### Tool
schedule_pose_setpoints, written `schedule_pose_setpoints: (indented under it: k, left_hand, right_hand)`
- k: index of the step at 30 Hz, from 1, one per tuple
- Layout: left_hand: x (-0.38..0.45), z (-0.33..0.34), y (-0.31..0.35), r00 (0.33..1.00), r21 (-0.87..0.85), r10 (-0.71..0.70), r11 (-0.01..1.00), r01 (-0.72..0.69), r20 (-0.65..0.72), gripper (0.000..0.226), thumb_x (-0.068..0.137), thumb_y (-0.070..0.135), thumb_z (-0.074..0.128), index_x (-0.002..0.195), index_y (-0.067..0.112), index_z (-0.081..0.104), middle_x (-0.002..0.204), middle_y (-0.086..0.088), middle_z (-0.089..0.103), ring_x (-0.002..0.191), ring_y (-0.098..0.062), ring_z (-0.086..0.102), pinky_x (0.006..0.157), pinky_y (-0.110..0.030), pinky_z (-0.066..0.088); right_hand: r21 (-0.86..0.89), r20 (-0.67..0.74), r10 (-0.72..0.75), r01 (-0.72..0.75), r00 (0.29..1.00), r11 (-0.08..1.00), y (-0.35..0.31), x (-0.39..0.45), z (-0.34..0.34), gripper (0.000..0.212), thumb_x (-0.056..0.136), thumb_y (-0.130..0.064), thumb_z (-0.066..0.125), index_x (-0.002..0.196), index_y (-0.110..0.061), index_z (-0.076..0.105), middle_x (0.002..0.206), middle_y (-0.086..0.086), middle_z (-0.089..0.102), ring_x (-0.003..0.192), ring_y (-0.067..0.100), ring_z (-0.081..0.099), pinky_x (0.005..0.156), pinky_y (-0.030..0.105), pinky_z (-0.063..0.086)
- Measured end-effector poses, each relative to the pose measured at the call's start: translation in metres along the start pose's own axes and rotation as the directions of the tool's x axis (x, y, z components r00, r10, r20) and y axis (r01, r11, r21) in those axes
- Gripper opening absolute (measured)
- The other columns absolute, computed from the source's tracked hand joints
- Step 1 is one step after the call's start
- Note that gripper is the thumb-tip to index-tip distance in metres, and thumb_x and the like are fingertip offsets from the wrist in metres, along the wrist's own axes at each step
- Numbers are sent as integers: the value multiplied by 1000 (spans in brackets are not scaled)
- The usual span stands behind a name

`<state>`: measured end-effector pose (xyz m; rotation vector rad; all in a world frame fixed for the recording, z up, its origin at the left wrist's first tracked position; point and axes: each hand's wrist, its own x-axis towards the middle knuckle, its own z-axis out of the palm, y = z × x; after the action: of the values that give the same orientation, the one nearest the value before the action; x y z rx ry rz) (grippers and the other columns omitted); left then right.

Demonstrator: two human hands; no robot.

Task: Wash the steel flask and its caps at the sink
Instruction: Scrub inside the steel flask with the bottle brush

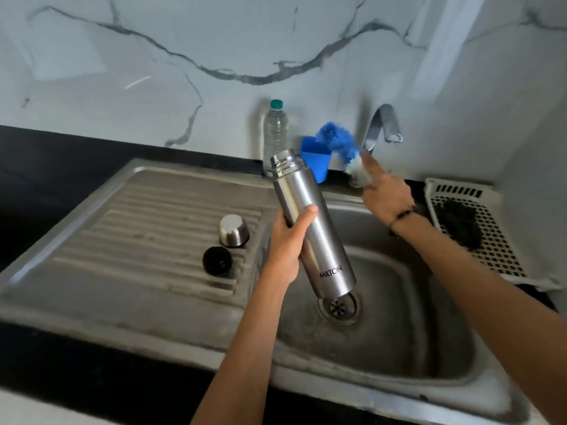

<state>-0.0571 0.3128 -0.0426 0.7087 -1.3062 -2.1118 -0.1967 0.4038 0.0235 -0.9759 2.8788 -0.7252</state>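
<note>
The left hand (pixel 290 240) grips the steel flask (pixel 310 222) around its middle, with the fingers and thumb curled round it. The flask has no cap on. It is tilted, not straight up: its open mouth points up and away toward the wall, and its bottom hangs low over the drain (pixel 339 308) of the sink (pixel 429 348). So the long way of the flask runs from near the drain up toward the blue holder (pixel 314 161) at the back. The right hand (pixel 386 194) is up by the tap (pixel 380 127), past the flask and off to its right. It seems to be at the blue and white bottle brush (pixel 340 148), with one finger pointing up, but this part is blurry and I cannot tell if the hand really holds the brush. No water seems to come from the tap. The flask's open mouth is near the brush, just to its left, so I think the brush only has to swing a little way left and down to go in. The steel cap (pixel 233 230) and the black cap (pixel 217 261) sit side by side on the ribbed part of the sink, to the left of the left hand, which is the nearer hand to them. A clear water bottle (pixel 275 133) stands behind the flask.
</note>
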Motion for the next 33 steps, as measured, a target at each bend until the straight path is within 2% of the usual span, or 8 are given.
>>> schedule_pose_setpoints:
  k: [6,12,14,17,20,27,29,33]
  left_hand:
    - [35,14,-7,989,-115,-145,983,143,-12,15,88,26,65,98,16,61,90,-6,68,87,-21,66,89,-45,52]
    - [60,11,-9,984,-144,-179,973,178,6,24,82,34,69,98,17,63,88,-4,70,85,-20,67,87,-43,53]
    - [65,10,-11,981,-148,-192,970,190,3,21,85,32,68,98,17,62,86,-3,69,83,-20,66,87,-44,52]
    - [70,10,-12,979,-144,-202,969,201,10,24,79,34,71,95,18,62,77,1,69,79,-17,66,84,-41,53]
    - [75,11,-13,978,-158,-210,965,210,18,10,87,28,65,92,19,62,72,4,68,76,-15,65,84,-40,52]
    - [90,4,-8,981,-145,-191,971,192,20,38,68,37,70,98,15,60,82,-2,67,78,-16,65,81,-37,53]
    - [93,2,-9,981,-161,-194,968,193,10,29,75,33,72,96,17,60,82,-2,67,79,-16,65,84,-39,53]
    - [95,1,-13,970,-184,-244,953,240,2,18,87,28,64,101,18,59,89,-4,66,84,-18,65,85,-40,52]
  right_hand:
    - [-356,80,-77,101,994,929,-27,63,6,67,89,-7,41,147,-28,17,118,25,56,107,41,55,83,40,46]
    - [-554,220,35,95,975,827,-54,100,15,45,92,-10,42,136,-11,42,128,16,53,117,35,52,87,41,47]
    - [-556,274,74,95,959,826,-69,114,8,33,89,-10,47,121,-8,54,119,14,57,112,33,56,83,40,48]
    - [-572,345,114,113,932,813,-90,131,-1,6,89,-10,47,89,-6,51,77,11,50,90,29,56,83,36,45]
    - [-639,374,147,139,916,756,-101,146,5,23,91,-11,45,69,-7,40,69,7,42,84,26,49,80,33,40]
    - [-680,463,179,219,868,700,-110,166,1,14,88,4,46,99,-2,52,75,10,48,90,28,55,83,35,42]
    - [-678,476,160,244,865,693,-113,171,-7,32,87,7,47,118,1,52,86,13,52,100,30,59,85,37,43]
    - [-681,507,189,258,841,685,-109,164,0,26,88,3,47,112,1,54,85,12,52,104,30,60,89,39,44]
